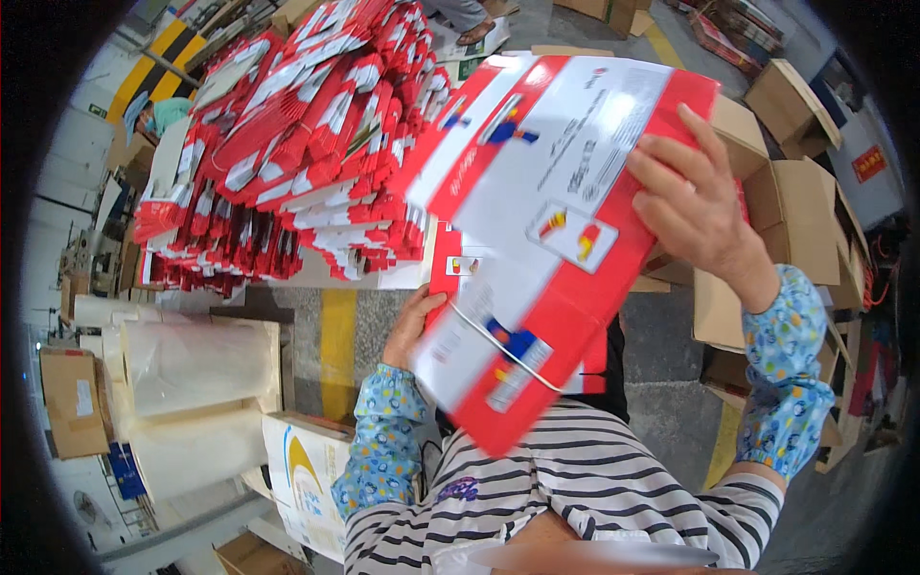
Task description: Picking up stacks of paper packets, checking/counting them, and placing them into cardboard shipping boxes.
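A flat, folded red-and-white printed carton (575, 182), seemingly a bundle, is tilted in front of my body. A thin white band (508, 347) runs across its lower end. My right hand (695, 196) is closed on its upper right edge, fingers over the printed face. Lower left, my left hand (410, 329) is closed at the edge of another flat red-and-white carton (446, 254) lying partly beneath. Some left fingers are hidden behind the cartons. The upper carton is slightly blurred.
A tall heap of flat red-and-white cartons (307, 144) covers the table ahead left. Open brown boxes (805, 211) stand to the right. Large film-wrapped rolls (196, 364) are at left, beside a white printed sack (307, 479). Another person (163, 115) is partly visible far left.
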`<control>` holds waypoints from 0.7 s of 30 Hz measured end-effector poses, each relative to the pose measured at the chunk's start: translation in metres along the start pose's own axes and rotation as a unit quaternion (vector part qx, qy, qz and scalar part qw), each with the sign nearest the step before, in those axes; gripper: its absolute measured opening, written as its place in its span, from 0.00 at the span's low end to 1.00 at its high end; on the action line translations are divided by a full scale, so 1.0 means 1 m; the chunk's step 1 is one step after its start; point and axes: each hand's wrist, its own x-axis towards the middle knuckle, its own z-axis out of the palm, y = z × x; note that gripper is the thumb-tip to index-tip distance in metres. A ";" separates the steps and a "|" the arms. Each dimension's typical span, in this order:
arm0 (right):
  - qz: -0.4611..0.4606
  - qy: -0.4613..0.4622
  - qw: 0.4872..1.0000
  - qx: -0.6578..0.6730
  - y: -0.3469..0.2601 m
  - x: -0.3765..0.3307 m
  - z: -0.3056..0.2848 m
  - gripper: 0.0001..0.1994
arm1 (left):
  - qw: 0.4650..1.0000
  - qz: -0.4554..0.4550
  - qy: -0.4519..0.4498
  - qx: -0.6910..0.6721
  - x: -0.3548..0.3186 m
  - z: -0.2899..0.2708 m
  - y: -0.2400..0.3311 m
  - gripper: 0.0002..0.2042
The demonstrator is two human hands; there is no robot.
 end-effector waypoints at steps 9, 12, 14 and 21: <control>0.028 0.047 0.981 0.186 -0.049 -0.063 0.085 0.20 | 0.959 -0.175 0.070 -0.213 -0.017 -0.012 0.010 0.33; 0.058 0.014 0.977 0.206 -0.059 -0.092 0.104 0.19 | 0.967 -0.171 0.082 -0.171 -0.018 0.004 0.018 0.32; 0.057 -0.005 0.978 0.203 -0.065 -0.118 0.121 0.13 | 0.976 -0.177 0.118 -0.037 -0.017 0.008 0.019 0.28; 0.387 -0.021 0.894 0.224 -0.128 -0.165 0.132 0.23 | 0.970 -0.167 0.172 -0.042 -0.019 0.018 0.022 0.21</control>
